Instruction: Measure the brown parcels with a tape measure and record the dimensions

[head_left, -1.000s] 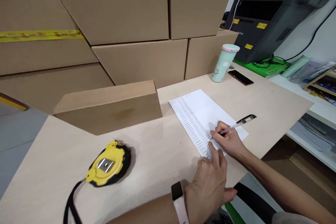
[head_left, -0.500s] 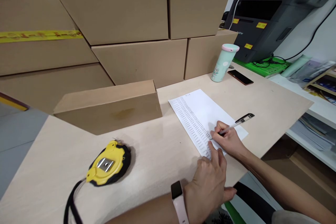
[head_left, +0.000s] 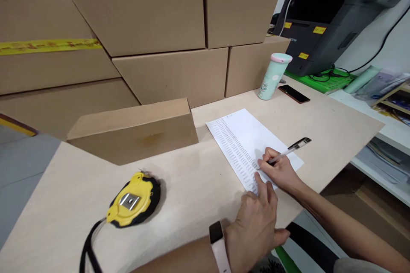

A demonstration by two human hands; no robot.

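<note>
A white sheet of paper (head_left: 253, 130) with columns of small printed or written text lies on the table. My right hand (head_left: 279, 170) grips a pen (head_left: 293, 147) with a clear barrel and black cap, its tip on the sheet beside the text columns. My left hand (head_left: 254, 222) rests over the sheet's near edge, index finger stretched toward the pen tip and thumb apart; nothing is in it. On that wrist is a smartwatch (head_left: 216, 233) with a pale pink band. A yellow and black tape measure (head_left: 136, 200) lies to the left, its black strap running toward the near edge.
A low cardboard box (head_left: 134, 136) sits on the table (head_left: 192, 187), before stacked large cartons (head_left: 169, 76). Behind the sheet stand a mint tumbler (head_left: 273, 77) and a flat phone (head_left: 294, 94). A dark printer (head_left: 320, 30) is at the back right, with white shelving (head_left: 393, 132) beside the table.
Both hands and the pen keep nearly the same place on the sheet. The whole view has shifted very slightly.
</note>
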